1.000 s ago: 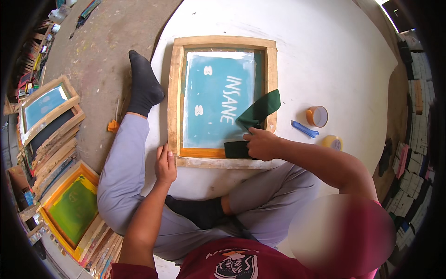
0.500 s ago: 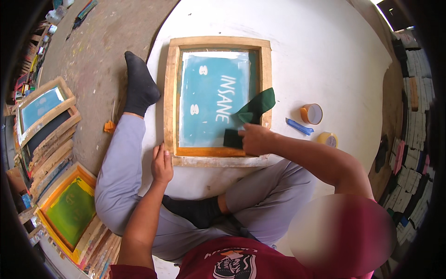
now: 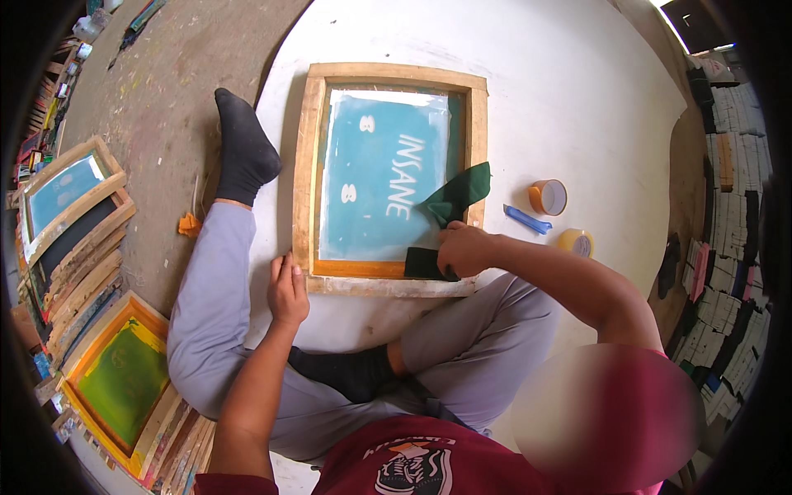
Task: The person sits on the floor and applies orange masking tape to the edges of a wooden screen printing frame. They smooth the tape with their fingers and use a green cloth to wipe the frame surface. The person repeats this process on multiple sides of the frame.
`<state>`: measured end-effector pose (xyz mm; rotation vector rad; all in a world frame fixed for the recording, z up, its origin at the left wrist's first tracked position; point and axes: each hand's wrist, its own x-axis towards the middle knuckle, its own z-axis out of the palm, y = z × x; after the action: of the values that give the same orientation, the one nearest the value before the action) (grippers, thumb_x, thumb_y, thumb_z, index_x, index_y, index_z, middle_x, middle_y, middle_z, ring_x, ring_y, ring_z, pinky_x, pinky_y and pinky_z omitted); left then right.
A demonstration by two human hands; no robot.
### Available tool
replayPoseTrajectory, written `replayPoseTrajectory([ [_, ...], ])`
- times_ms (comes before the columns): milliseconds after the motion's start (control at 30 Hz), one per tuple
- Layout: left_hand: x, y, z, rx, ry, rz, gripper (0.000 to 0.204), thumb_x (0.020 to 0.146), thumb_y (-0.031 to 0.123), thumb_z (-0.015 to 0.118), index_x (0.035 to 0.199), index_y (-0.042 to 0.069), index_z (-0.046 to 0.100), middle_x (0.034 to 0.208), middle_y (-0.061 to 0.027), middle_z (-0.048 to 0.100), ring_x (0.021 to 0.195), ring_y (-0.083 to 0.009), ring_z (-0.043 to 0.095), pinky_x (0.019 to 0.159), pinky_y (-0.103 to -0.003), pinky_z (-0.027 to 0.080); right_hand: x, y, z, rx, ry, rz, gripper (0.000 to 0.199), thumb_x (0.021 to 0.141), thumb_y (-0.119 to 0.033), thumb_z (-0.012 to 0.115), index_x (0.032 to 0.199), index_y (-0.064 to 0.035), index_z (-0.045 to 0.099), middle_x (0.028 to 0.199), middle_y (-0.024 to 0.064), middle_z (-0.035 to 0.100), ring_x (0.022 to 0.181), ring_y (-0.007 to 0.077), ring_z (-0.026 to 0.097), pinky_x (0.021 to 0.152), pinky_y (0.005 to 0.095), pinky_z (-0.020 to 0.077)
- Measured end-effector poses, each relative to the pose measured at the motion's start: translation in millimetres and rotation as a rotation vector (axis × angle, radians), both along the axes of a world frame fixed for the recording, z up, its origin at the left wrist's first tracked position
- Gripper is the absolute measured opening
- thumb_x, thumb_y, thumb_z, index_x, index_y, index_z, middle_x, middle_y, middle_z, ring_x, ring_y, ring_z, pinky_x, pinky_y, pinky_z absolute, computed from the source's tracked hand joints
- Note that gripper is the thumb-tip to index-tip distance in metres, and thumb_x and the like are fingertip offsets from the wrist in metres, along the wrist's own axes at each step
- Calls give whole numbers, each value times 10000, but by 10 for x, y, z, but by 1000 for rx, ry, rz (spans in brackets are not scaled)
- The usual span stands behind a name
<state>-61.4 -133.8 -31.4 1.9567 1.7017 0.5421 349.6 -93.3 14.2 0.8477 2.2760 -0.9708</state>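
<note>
A wooden-framed printing screen (image 3: 304,177) with blue-green mesh and pale lettering lies in front of me. In my right hand (image 3: 466,250) is a bunched dark green cloth (image 3: 466,191), pressed to the mesh at the lower right corner. One end of the cloth spreads up over the right rail; another flap lies by the bottom rail. At the lower left corner, my left hand (image 3: 288,290) holds the frame's outer edge with its fingertips; its thumb is partly hidden.
Right of the screen lie a blue utility knife (image 3: 528,219), a brown tape roll (image 3: 549,198) and a yellowish tape roll (image 3: 576,242) on the white board (image 3: 594,107). More screens (image 3: 124,379) stand at left. Stacked bundles (image 3: 730,231) line the right side. My socked foot (image 3: 246,136) rests beside the frame.
The screen has shifted slightly right, nearer the knife and tapes, and turned a little. My right hand has slid right with the cloth toward the right rail. My left hand stays at the corner.
</note>
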Motion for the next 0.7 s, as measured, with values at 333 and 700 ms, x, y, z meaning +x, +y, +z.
replayPoseTrajectory([
  [333,-15,24,-26,28,-52,9,430,1087,229,478,1404,-42,585,1237,-226,605,1052,-434,648,874,-486,534,67,-311,-72,268,55,105,132,854,-168,669,970,-148,728,929,47,686,998,257,639,948,397,527],
  [700,-28,19,-64,-7,-93,19,420,1069,224,508,1385,-39,593,1231,-228,601,1029,-430,651,860,-490,536,-1143,57,-570,508,581,64,135,915,-174,588,1000,-100,661,1032,41,612,989,223,621,842,355,551],
])
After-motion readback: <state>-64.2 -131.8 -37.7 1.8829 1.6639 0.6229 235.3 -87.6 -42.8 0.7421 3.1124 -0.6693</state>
